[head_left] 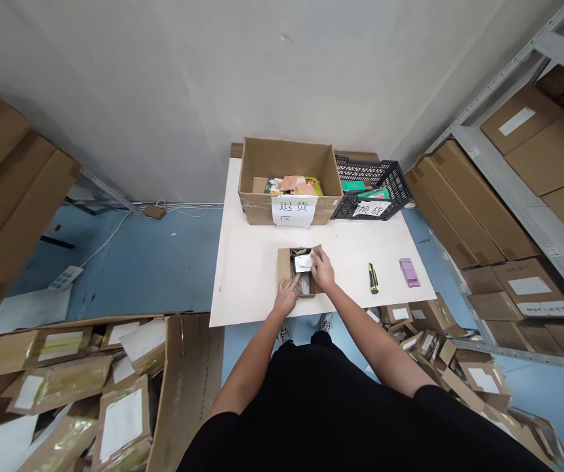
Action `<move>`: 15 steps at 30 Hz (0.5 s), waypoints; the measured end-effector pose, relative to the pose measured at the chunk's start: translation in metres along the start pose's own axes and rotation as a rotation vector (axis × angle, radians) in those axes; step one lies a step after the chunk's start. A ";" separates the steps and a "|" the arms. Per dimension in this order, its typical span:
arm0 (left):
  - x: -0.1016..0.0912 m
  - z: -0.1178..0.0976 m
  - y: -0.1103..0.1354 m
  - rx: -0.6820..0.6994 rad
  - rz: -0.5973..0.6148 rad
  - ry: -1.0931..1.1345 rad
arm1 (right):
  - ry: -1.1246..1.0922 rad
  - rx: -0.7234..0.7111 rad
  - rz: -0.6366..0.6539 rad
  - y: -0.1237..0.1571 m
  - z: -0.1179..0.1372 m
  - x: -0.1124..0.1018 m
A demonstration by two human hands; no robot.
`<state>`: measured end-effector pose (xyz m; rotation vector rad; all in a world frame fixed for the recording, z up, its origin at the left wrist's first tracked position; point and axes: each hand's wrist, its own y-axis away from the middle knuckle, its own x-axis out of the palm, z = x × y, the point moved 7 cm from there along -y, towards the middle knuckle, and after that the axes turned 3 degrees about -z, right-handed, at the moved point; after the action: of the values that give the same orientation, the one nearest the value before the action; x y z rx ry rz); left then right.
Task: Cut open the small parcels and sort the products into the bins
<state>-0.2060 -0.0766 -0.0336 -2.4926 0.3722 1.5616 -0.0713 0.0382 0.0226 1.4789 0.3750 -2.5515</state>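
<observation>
Two hands work at a small open brown cardboard box (286, 265) lying near the front edge of a white table top (247, 275).

The right hand (322, 270) pinches a white paper slip (303, 263) at the box's mouth, fingers closed on it. The left hand (286, 298) rests on the box's near side with the index finger stretched into it, grasping nothing. At the back of the table stands a large open brown cardboard carton (289, 160) with a white paper sign (293, 211) reading "退货区". Just beside it, to the right, a black plastic lattice crate (378, 176) carries a white label that seems to read "换货". A yellow-and-black utility knife (373, 277) and a small purple rectangular item (408, 272), its print blurred, lie to the right of the hands.
</observation>
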 end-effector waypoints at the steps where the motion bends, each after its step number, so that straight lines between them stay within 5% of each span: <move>1: 0.000 0.002 0.001 -0.010 0.000 0.010 | 0.009 -0.013 0.022 0.009 -0.001 0.001; 7: 0.002 0.005 0.003 -0.002 0.003 0.017 | 0.047 -0.123 0.054 0.042 0.005 -0.006; 15: 0.005 0.000 -0.001 -0.005 -0.003 0.030 | 0.263 -0.098 0.291 -0.013 0.044 0.006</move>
<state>-0.2034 -0.0768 -0.0378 -2.5212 0.3697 1.5281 -0.1141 0.0373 0.0396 1.6962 0.2890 -2.0943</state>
